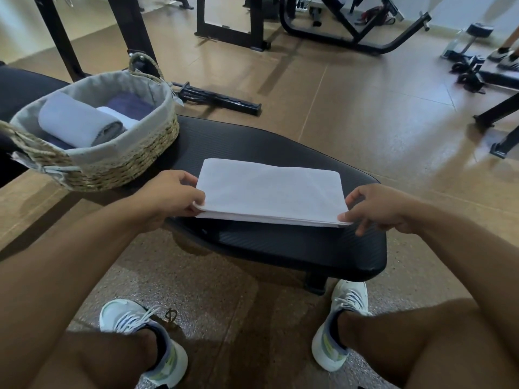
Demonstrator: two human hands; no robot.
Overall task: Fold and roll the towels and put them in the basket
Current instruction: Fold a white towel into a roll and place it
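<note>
1. Nearest me, pale sneakers [143,335] stand on the speckled floor, with bare knees cut off at the frame's bottom.
2. I see the white towel [269,192] folded into a flat, layered rectangle on the black ribbed bench pad [280,248].
3. My left hand [171,196] pinches its near-left corner; my right hand [376,206] pinches the near-right corner.
4. Far left, the woven, cloth-lined basket [126,164] holds a rolled grey towel [75,122]; darker rolls beneath are partly hidden.

- The basket [118,161] hides the lower parts of the rolled towels [75,122] inside it.
- Its near handle [25,141] is cut by the left edge.
- Shoes [505,58] far right of the basket are blurred and cropped.
</note>
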